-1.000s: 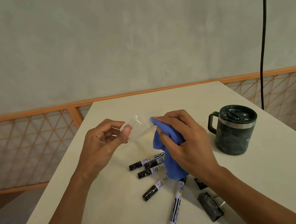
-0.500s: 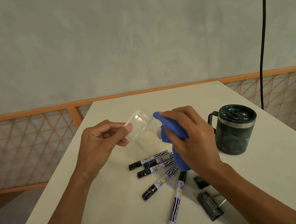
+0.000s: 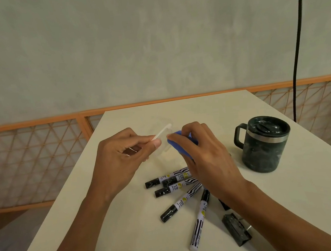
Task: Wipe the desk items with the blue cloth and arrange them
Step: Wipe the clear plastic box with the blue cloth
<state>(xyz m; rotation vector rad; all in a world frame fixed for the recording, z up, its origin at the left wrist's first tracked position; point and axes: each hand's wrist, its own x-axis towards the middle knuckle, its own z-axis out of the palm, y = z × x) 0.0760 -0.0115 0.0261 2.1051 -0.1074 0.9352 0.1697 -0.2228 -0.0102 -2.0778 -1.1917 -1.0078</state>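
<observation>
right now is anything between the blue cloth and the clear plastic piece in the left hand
Nothing visible does. The right hand holds the blue cloth right against the clear plastic piece that the left hand pinches above the desk. The markers lie below, out of the way.

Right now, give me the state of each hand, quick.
Left hand: closed, pinching the clear plastic container by its rim.
Right hand: closed, gripping the blue cloth.
</observation>
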